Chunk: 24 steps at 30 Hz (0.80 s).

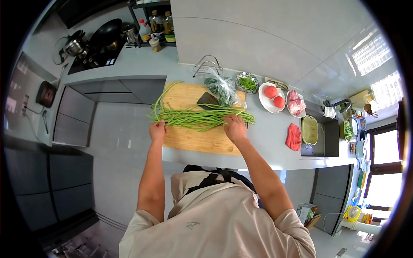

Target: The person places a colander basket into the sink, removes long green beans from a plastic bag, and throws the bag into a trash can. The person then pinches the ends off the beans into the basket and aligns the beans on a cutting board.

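A loose bunch of long beans (pixel 193 119), thin and bright green, lies across the wooden cutting board (pixel 200 143), with ends overhanging both sides. My left hand (pixel 158 130) is closed at the bunch's left end, fingers pinched on bean ends. Near the right end, my right hand (pixel 235 128) has its fingers curled down onto the beans, gripping some; its fingertips are partly hidden. Behind the bunch lies a dark, broad blade (pixel 207 100), partly covered. A clear plastic bag (pixel 223 88) of leafy greens rests beside it on the board.
Along the wall stand a bowl of chopped greens (pixel 247 82), a white plate (pixel 267 103) with two tomatoes, and a dish of raw meat (pixel 296 103). A red cloth (pixel 293 137) lies by the sink (pixel 330 137), which holds a yellow-green basket (pixel 309 130). A stove (pixel 95 60) is far left.
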### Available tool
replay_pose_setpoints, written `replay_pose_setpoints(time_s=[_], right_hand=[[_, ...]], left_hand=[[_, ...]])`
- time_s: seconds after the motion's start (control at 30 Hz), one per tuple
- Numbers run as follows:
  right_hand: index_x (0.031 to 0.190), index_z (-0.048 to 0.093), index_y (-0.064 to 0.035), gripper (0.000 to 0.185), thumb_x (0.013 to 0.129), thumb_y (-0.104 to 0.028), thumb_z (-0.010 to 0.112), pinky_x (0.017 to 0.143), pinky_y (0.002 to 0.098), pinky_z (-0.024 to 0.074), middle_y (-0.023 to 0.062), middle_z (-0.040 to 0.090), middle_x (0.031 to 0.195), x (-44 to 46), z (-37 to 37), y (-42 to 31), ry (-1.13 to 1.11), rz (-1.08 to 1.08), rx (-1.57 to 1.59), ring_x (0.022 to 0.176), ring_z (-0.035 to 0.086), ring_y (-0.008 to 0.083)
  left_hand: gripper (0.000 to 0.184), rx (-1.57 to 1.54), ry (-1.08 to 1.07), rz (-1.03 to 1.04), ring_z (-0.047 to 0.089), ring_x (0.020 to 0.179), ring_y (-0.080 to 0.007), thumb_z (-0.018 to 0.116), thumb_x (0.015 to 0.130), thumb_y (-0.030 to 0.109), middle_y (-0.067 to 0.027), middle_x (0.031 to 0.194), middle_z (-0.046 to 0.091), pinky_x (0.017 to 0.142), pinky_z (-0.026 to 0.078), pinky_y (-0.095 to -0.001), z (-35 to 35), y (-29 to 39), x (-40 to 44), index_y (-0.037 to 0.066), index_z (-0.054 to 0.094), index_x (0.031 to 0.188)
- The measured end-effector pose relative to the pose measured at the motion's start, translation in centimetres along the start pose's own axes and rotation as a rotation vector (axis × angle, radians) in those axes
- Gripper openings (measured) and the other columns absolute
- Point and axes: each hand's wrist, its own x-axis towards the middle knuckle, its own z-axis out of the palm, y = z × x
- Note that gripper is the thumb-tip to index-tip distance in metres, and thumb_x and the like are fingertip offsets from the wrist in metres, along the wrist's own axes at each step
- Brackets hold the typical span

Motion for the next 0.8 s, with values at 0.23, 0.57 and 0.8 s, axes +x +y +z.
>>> replay_pose_setpoints(time_s=[0.23, 0.57, 0.8], right_hand=[[0.102, 0.077, -0.0192, 0.024, 0.078, -0.014, 0.08, 0.093, 0.0442, 0.0485, 0.0011, 0.067, 0.111, 0.7, 0.4, 1.3, -0.01, -0.046, -0.15, 0.112, 0.059, 0.0265], [0.102, 0.078, -0.0196, 0.021, 0.082, -0.016, 0.078, 0.094, 0.0438, 0.0476, 0.0001, 0.068, 0.109, 0.6, 0.0, 1.7, -0.096, -0.166, -0.129, 0.112, 0.058, 0.0264], [0.109, 0.079, -0.0208, 0.025, 0.085, -0.015, 0.073, 0.092, 0.0437, 0.0462, 0.0023, 0.066, 0.109, 1.5, 1.7, -0.8, -0.086, -0.218, -0.013, 0.109, 0.057, 0.0267]], left_hand=[[0.027, -0.364, -0.169, 0.092, 0.068, 0.083, -0.0171, 0.061, 0.107, 0.028, -0.0102, 0.102, 0.07, 0.064, 0.057, -0.0313, 1.5, 3.3, -3.0, 0.002, 0.056, 0.103], [0.036, 0.347, -0.003, 0.222, 0.071, 0.075, -0.0239, 0.075, 0.098, 0.033, -0.0124, 0.093, 0.072, 0.063, 0.058, -0.0404, 1.2, 2.8, -1.9, 0.002, 0.059, 0.105], [0.033, 1.115, 0.229, 0.382, 0.071, 0.091, -0.038, 0.082, 0.086, 0.029, -0.0158, 0.096, 0.073, 0.073, 0.056, -0.0517, 2.4, 8.3, -7.6, 0.006, 0.066, 0.103]])
